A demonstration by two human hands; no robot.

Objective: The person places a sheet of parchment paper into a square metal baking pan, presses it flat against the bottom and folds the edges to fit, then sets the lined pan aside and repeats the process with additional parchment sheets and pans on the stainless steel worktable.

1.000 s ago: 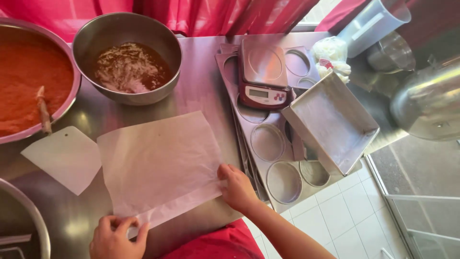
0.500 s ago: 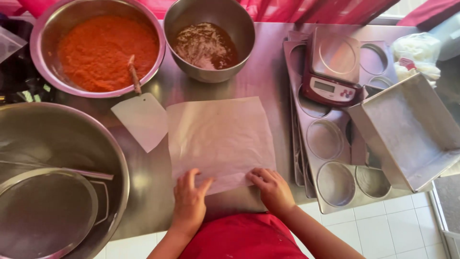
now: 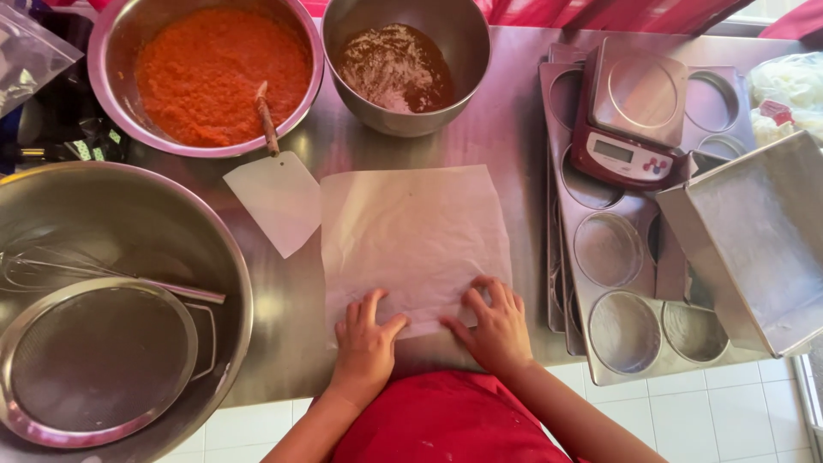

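Where the counter (image 3: 514,111) meets its left edge, a big steel bowl (image 3: 184,236) holds a sieve (image 3: 94,360) and whisk (image 3: 77,270); a bowl of red mash (image 3: 214,73) sits at the back; a white scraper (image 3: 279,201) lies beside the paper sheet (image 3: 411,231) near the front edge; left hand (image 3: 364,343) and right hand (image 3: 493,321), apart with fingers spread, press flat on its near edge; a scale (image 3: 630,124) rests on trays (image 3: 613,257) at right.

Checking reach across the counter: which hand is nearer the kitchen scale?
Right. The right hand lies below-left of the scale; the left hand is farther left on the paper sheet.
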